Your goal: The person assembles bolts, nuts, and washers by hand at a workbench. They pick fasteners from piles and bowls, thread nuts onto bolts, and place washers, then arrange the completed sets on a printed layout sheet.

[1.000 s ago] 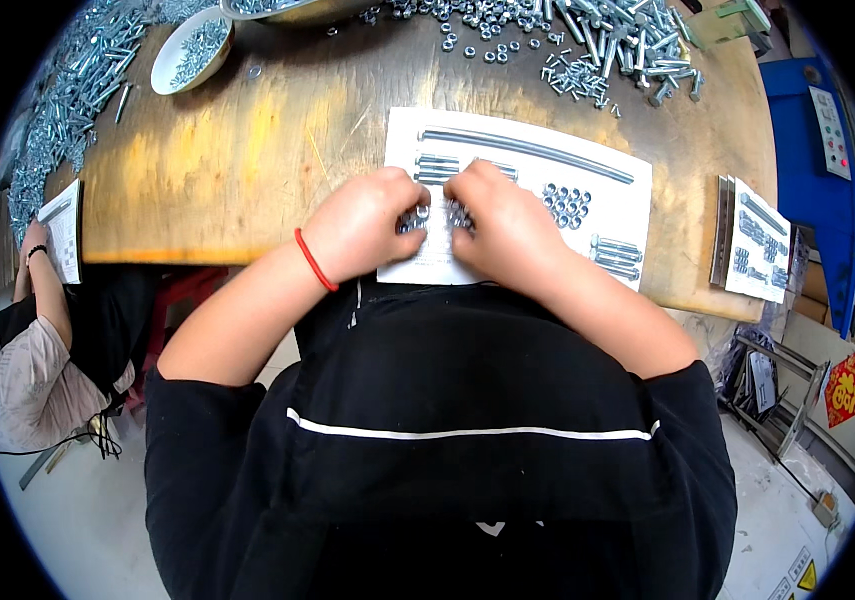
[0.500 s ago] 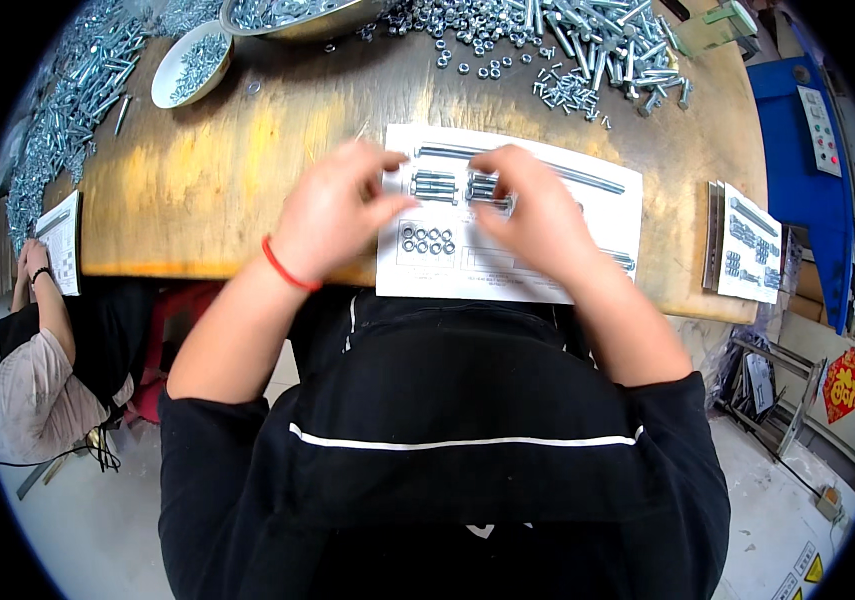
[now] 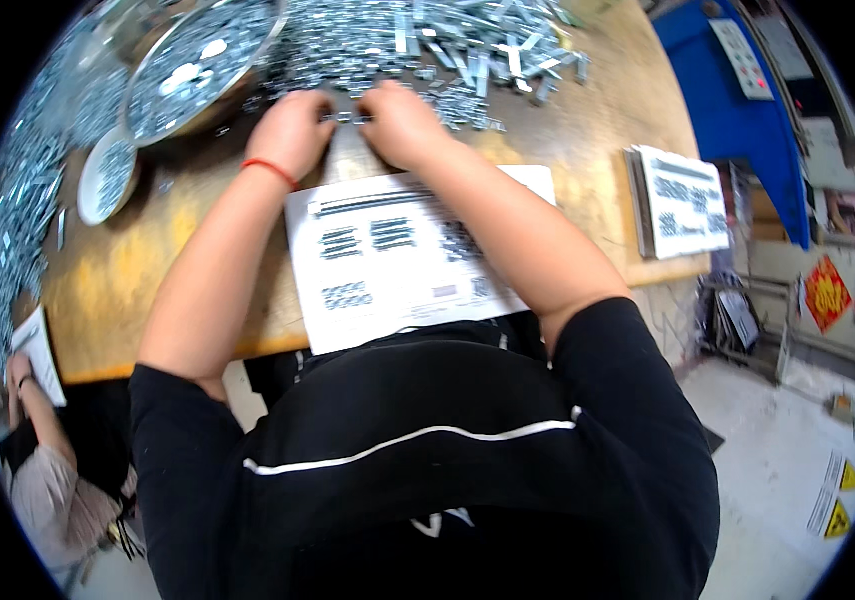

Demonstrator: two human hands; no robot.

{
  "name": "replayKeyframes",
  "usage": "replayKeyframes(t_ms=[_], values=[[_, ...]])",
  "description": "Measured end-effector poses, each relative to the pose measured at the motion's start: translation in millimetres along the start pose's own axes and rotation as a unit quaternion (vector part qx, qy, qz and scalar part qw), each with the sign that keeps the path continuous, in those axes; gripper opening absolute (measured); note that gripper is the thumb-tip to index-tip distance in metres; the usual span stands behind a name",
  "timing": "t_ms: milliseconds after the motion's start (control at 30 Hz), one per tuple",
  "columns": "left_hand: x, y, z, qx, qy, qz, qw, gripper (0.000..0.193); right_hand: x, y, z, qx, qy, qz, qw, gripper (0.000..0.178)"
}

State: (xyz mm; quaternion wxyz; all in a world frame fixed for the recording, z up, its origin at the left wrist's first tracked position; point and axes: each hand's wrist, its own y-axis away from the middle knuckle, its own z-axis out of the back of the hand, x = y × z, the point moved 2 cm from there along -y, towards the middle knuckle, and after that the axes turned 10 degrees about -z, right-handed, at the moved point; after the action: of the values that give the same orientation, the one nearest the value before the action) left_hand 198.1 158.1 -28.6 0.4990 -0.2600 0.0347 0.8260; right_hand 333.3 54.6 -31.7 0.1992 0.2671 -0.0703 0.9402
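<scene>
Both my hands reach to the far side of the wooden table [image 3: 197, 250], into the near edge of a heap of silver screws and bolts [image 3: 467, 50]. My left hand [image 3: 292, 130], with a red band at the wrist, has its fingers curled down among the small parts. My right hand [image 3: 402, 120] lies close beside it, its fingertips also in the heap. The fingertips are hidden, so a grip does not show. Nearer to me lies a white sheet [image 3: 407, 290] with rows of screws, nuts and a long rod laid out on it.
A large metal bowl [image 3: 197, 60] of hardware and a small white dish [image 3: 107, 175] stand at the back left. More screws run along the left edge [image 3: 17, 220]. A stack of printed sheets [image 3: 682, 200] lies right. Another person [image 3: 37, 470] sits lower left. A blue cabinet [image 3: 737, 90] stands beyond.
Both hands have left the white sheet and moved forward to the heap of screws. The view has tilted forward with them.
</scene>
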Motion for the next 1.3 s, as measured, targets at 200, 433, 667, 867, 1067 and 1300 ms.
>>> replayKeyframes(t_ms=[200, 433, 667, 867, 1067, 1300], values=[[-3.1, 13.7, 16.1, 0.003, -0.011, 0.012, 1.000, 0.023, 2.4, 4.5, 5.1, -0.038, -0.028, 0.046, 0.998, 0.016], [-74.1, 147.1, 73.4, -0.035, 0.068, -0.100, 0.992, 0.019, 37.0, 152.3, 41.5, 0.045, -0.104, 0.105, 0.988, 0.018], [-106.4, 212.9, 29.3, -0.002, 0.060, -0.118, 0.991, 0.022, 49.0, 210.8, 0.9, 0.112, -0.089, 0.178, 0.974, 0.009], [-106.7, 229.1, 26.5, -0.015, 0.012, -0.007, 1.000, 0.029, 40.3, 218.2, 5.5, 0.128, 0.011, 0.055, 0.990, 0.025], [-96.6, 218.7, 21.1, -0.033, 0.013, 0.008, 0.999, 0.028, 43.6, 203.9, -5.2, 0.074, -0.012, 0.067, 0.995, 0.029], [-89.4, 216.2, 23.0, -0.049, 0.050, -0.013, 0.997, 0.033, 47.5, 195.6, 0.5, 0.110, -0.007, 0.018, 0.994, 0.031]])
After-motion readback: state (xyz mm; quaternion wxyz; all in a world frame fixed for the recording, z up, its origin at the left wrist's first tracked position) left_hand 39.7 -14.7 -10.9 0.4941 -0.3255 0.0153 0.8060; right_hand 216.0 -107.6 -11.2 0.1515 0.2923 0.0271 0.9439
